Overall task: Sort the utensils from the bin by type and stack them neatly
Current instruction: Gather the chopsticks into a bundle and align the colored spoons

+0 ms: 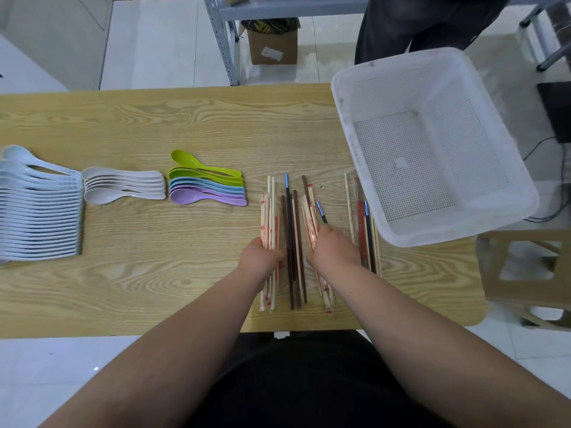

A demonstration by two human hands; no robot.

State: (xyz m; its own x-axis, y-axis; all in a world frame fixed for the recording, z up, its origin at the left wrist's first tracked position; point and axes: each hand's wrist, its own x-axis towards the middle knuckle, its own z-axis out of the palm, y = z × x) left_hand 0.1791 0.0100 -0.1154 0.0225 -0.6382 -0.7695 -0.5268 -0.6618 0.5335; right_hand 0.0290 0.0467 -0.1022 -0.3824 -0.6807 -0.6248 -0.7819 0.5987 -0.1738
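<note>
Several chopsticks lie lengthwise on the wooden table [185, 118]. My left hand [262, 257] is shut on a bundle of pale chopsticks with red print [269, 211]. My right hand [332, 247] is shut on a second bundle of pale chopsticks [310, 217] and a black chopstick with a blue tip [321, 212]. Dark brown chopsticks [293, 242] lie between my hands. More chopsticks [363, 223], red, dark and pale, lie right of my right hand. The white perforated bin [438, 230] stands empty at the right. Spoons are stacked at left: light blue [40, 211], off-white [123, 186], coloured [207, 186].
A person in dark trousers [417, 23] stands behind the table. A cardboard box [273, 41] sits under a grey metal shelf [225, 41]. A wooden stool [525, 273] stands at the right of the table. The bin overhangs the table's right edge.
</note>
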